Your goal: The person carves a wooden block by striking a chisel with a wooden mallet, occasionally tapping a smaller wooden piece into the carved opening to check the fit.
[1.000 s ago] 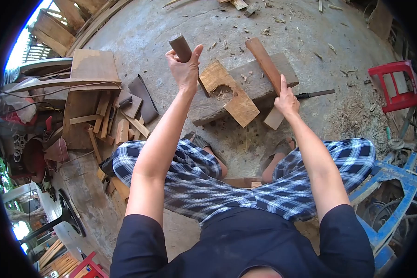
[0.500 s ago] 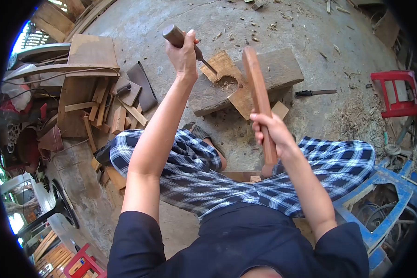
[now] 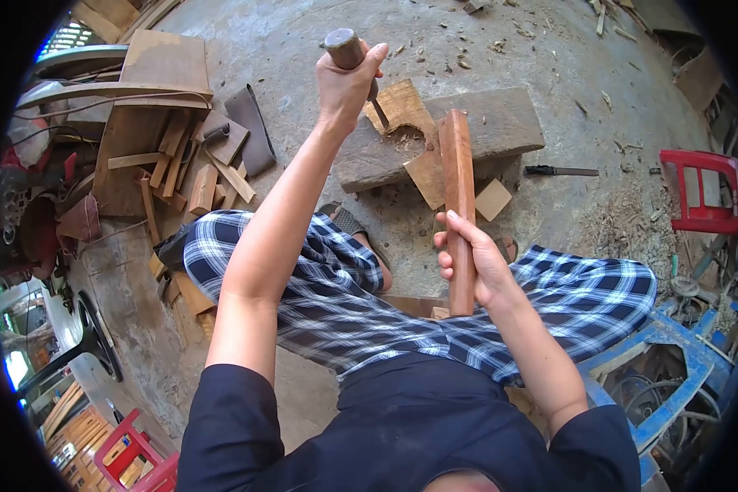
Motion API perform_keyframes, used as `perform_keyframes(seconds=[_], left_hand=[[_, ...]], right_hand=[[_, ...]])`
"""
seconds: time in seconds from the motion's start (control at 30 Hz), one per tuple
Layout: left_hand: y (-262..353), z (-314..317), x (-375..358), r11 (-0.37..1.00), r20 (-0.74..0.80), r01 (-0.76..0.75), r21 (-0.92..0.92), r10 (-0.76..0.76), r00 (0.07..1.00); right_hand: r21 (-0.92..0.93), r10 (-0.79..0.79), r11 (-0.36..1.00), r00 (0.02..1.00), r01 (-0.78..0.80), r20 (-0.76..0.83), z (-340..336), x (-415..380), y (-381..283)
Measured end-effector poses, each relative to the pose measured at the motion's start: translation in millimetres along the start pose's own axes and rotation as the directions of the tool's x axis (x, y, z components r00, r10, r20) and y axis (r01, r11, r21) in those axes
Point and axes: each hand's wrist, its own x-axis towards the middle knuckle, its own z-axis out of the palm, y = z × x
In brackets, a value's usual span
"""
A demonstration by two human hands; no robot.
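My left hand (image 3: 347, 88) is closed around the dark round handle of a chisel (image 3: 344, 49) and holds it nearly upright. The chisel's blade points down at a light-brown wooden workpiece (image 3: 402, 105), by the edge of its curved notch; whether the tip touches cannot be made out. Beneath that piece lies a thick weathered wooden block (image 3: 500, 123). Wrapped in my right hand (image 3: 477, 256) is a long reddish-brown wooden bar (image 3: 459, 176). Its far end is just right of the workpiece, over the block.
A dark-handled tool (image 3: 562, 171) lies on the concrete floor to the right, near wood shavings (image 3: 615, 213) and a red plastic stool (image 3: 701, 193). Wood offcuts (image 3: 205, 189) pile up at the left. A blue metal frame (image 3: 664, 394) stands by my right knee.
The wooden bar has swung more upright in view, its far end lower and to the right. My left hand is slightly farther right, with the chisel steeper.
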Motion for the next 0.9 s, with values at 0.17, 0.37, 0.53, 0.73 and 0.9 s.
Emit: perform_keyframes(seconds=[0.17,0.37,0.53,0.73,0.9], left_hand=[[0,-2,2,1.0,0.042,0.009,0.008,-0.01,0.999],[-1,-4,-6,1.0,0.03,-0.007,-0.01,0.008,1.0],[2,-3,-8,0.999,0.093,0.001,0.039,-0.005,0.996],[-2,1,-11,0.998,0.136,-0.019,0.066,0.009,0.991],[0,2,-9,0.99,0.145,-0.042,0.132,0.023,0.989]], right_hand=[[0.123,-0.045,0.992,0.999,0.041,0.024,2,29,-16],[0.142,0.019,0.99,1.0,-0.018,-0.007,3,56,-18],[0.142,0.009,0.99,0.996,-0.021,0.085,-11,58,-16],[0.128,0.013,0.991,0.995,-0.025,0.098,-13,58,-17],[0.112,-0.001,0.994,0.995,-0.01,0.097,-13,58,-18]])
